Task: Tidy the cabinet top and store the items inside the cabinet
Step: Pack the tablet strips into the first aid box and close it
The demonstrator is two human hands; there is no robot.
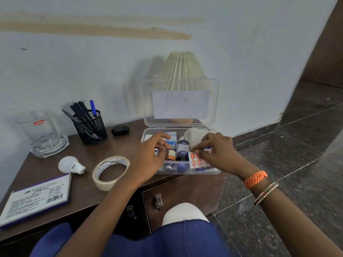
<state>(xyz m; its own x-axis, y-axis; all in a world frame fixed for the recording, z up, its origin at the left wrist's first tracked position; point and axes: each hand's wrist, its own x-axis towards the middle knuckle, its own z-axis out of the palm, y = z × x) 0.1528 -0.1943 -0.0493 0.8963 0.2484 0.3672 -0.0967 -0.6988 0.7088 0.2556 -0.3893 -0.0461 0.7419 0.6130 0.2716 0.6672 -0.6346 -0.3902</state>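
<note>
Head view: I see a dark wood counter (115,184) w/ cabinet doors below, handles at front.
Med box: clear plastic box (185,171) sits at counter's right end, near front edge; its lid (180,101) stands open, upright, against the lamp (182,71) behind it.
Box contents: iodine bottle (182,150) lying flat in middle, smaller bottle (171,158) just left of it, blue-white cartons (171,137) at back left, white pad (194,135) at back right.
Right hand: right hand (217,153) over box's right side, fingers pinching an orange pill strip (199,161) that rests at the box's front-right corner.
Left hand: left hand (150,156) over box's left side, fingers loosely curled above the cartons; can't tell if it grips anything.
Hands: apart, the bottles between them.
Tape: tape roll (110,172) flat on counter, just left of box, near front edge.
Bulb: white bulb (70,165) left of tape.
Stamp pad box: Faber-Castell box (37,199) at front-left corner.
Back row: glass mug (39,129) on glass tray at left, mesh pen holder (91,127) w/ pens beside it, black earbud case (120,129) between holder and box.
</note>
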